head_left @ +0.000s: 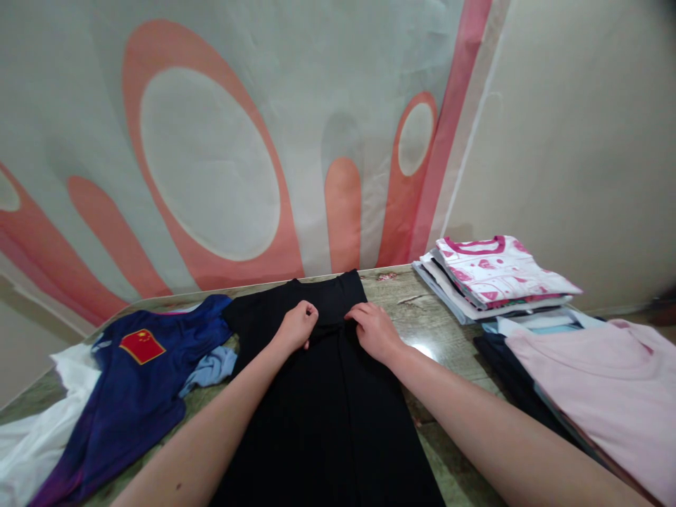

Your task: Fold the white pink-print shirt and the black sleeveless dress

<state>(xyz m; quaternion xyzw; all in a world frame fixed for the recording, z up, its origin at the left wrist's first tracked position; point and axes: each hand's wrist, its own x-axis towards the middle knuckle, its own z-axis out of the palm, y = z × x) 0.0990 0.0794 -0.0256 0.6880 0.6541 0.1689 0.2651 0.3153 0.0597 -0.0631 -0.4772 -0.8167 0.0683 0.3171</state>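
Note:
Black pants [322, 422] lie spread on the table, with the wide waistband [330, 299] at the far end towards the wall. A small raised fold runs across the fabric between my hands. My left hand [296, 325] is closed at the left of this fold, its fingers curled in on the black cloth. On the right, my right hand [374, 329] pinches the cloth just below the waistband, thumb and index finger together. The lower end of the pants runs out of view at the bottom.
To the left lie a crumpled dark blue shirt [142, 394] with a red patch, a white garment [47, 429] and a light blue cloth [211, 366]. Folded stacks stand at right, topped by a pink-patterned white shirt [496, 271] and a pale pink shirt [596, 380]. The printed wall [296, 91] borders the wood-grain table [412, 310].

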